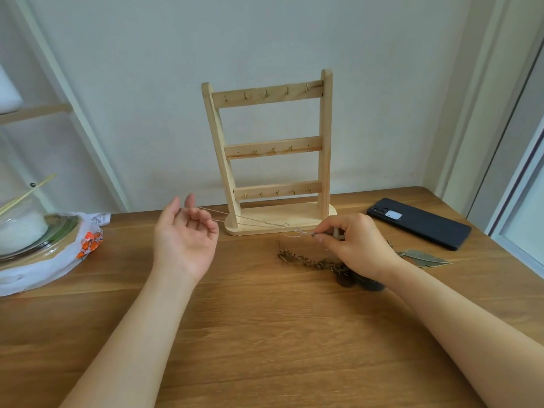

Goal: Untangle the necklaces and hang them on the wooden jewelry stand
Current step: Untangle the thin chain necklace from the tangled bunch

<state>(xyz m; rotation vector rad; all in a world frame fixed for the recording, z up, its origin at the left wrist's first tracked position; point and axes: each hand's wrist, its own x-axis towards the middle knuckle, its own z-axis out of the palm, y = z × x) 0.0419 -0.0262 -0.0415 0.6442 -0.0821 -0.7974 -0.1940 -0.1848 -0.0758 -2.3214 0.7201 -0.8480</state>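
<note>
Head view: the thin chain [250, 220] is stretched between both hands, just in front of the wooden stand [272, 147]. The left hand [184, 240] (palm up) has it hooked in curled fingers, and the right hand [356, 245] pinches the other end. A darker necklace [306, 260] lies on the bench [265, 334] under the right hand, with a feather pendant [424, 257] to the right.

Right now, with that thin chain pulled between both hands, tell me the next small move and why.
Likely raise the thin silver chain onto a brass hook on the top bar of the light wooden ladder-shaped jewelry stand. It spans two strands between the left hand and the pinching grip of the right hand, seemingly clear of the bronze feather-pendant necklace; the hooks look bare.
</note>
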